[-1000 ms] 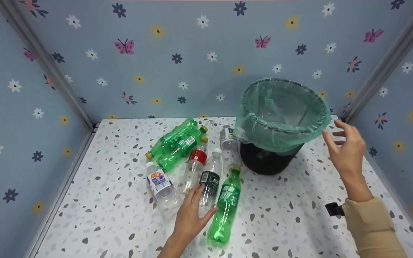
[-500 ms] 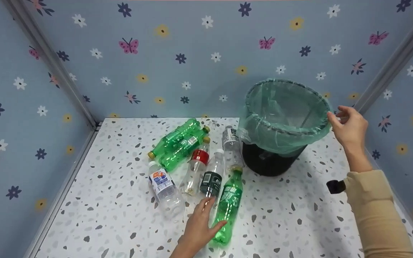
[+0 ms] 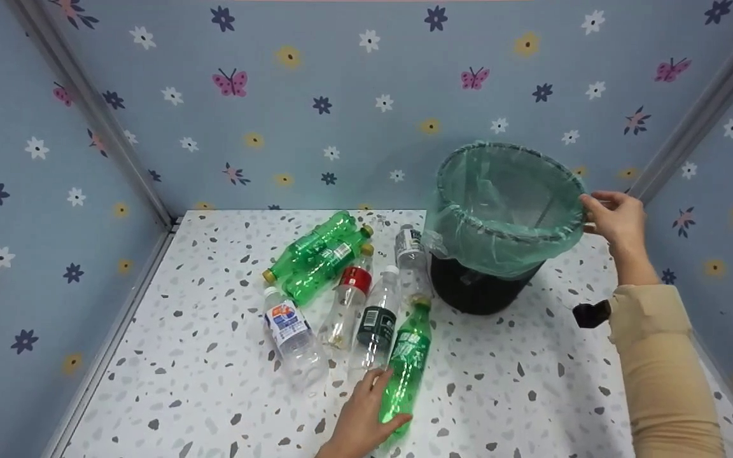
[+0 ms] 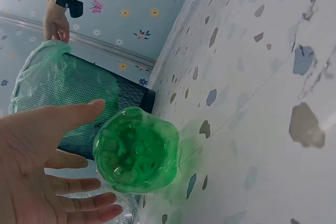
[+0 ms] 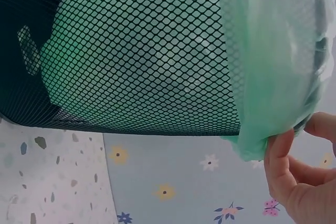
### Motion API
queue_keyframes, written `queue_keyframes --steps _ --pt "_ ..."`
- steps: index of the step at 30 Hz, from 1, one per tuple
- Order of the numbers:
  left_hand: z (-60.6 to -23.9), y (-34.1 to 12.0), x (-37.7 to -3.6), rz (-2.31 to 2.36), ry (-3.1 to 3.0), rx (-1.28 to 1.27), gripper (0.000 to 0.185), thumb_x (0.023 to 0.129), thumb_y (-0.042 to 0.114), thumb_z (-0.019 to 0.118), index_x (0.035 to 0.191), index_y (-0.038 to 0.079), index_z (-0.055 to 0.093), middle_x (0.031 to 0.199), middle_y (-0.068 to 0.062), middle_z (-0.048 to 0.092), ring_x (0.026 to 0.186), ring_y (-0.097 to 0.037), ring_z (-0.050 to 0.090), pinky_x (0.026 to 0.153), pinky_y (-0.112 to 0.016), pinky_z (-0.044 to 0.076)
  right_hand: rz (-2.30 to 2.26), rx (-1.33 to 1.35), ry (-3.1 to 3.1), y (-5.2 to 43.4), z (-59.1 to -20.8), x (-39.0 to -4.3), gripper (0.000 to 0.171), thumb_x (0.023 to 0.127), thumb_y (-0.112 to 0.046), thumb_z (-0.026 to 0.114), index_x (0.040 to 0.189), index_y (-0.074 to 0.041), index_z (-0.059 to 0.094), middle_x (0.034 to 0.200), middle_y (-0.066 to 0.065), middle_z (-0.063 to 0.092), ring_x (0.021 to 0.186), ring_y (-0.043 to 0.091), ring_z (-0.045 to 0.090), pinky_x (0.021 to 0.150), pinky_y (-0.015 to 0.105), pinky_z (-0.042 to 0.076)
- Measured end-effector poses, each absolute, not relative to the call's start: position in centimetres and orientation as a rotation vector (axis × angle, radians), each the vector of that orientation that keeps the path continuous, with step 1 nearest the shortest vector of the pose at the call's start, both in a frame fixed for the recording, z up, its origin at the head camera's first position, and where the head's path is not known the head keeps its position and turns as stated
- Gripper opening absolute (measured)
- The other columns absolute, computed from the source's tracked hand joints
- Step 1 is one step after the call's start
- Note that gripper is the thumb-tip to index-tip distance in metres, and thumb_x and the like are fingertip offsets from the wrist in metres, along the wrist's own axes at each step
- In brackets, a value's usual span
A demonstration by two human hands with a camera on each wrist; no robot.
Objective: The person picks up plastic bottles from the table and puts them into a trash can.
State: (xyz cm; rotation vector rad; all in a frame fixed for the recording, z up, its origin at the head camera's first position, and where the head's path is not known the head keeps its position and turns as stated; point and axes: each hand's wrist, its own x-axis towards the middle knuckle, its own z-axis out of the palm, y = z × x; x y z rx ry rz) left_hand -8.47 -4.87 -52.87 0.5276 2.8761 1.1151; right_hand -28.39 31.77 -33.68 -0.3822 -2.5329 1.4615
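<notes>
My left hand (image 3: 363,415) is at the near end of a green plastic bottle (image 3: 410,353), fingers on one side and thumb over the base. The left wrist view shows its fingers extended beside the bottle's round base (image 4: 137,150). At the right, my right hand (image 3: 622,219) pinches the rim of a black mesh trash bin (image 3: 478,287) lined with a pale green bag (image 3: 500,251). In the right wrist view the thumb and fingers (image 5: 278,163) grip the folded-over bag edge (image 5: 254,142). The bin stands upright.
Left of the green bottle lie a clear bottle with a dark label (image 3: 376,326), a red-label bottle (image 3: 355,280), a white-label bottle (image 3: 287,321) and two green bottles (image 3: 319,270). Another clear bottle (image 3: 410,245) lies against the bin. Patterned walls (image 3: 315,76) enclose the speckled table (image 3: 214,356).
My left hand has moved from the dark-label bottle rightward and nearer, to the green bottle's base. My right hand has moved up to the bin's rim and now pinches it.
</notes>
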Motion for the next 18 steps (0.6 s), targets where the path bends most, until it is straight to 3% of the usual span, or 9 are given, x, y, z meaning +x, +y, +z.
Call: queue_keyframes --steps 7,18 --pt "-53.06 -4.46 -8.12 1.076 2.784 0.475 0.080 0.071 0.043 0.070 0.131 0.000 0.038 0.116 -0.014 0.042 0.100 -0.029 0.048 0.076 -0.039 0.046 1.587 -0.402 -2.450 31.98 -34.06 -28.79 0.050 0.088 -0.030 0.051 0.122 0.005 0.046 0.090 -0.001 0.051 0.066 -0.001 0.055 0.058 0.015 0.048" --pt "-53.41 -4.21 -8.03 1.153 2.692 0.415 0.087 0.070 0.037 0.073 0.133 -0.003 0.030 0.115 -0.018 0.042 0.097 -0.032 0.051 0.078 -0.042 0.045 1.717 -0.440 -2.374 31.69 -34.21 -29.02 0.047 0.088 -0.025 0.053 0.122 0.005 0.045 0.093 0.001 0.049 0.071 0.003 0.053 0.058 0.014 0.047"
